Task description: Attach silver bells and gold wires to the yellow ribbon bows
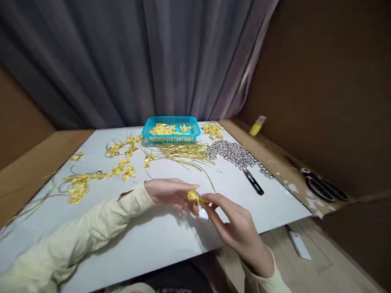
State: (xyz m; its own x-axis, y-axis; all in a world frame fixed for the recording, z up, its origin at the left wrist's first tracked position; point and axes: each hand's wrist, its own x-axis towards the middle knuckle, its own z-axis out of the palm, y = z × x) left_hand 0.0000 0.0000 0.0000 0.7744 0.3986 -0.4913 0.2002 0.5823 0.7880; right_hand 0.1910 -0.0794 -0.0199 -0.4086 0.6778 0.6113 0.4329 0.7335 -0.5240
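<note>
Pinching a small yellow flower [193, 196] between the fingertips of both hands, the person holds it just above the tabletop [152, 236], close in front of the body where it is easy to see. The left hand [169, 192] closes on the flower from one side; the right hand [236, 226] grips it from the other, so each steadies the piece against the other. Beyond the hands lie gold wires [186, 152], with a blue basket [171, 129] behind them. Silver beads [235, 155] and a black tool [253, 182] sit beyond the right hand, finished flowers [77, 188] beyond the left, all within reach.
</note>
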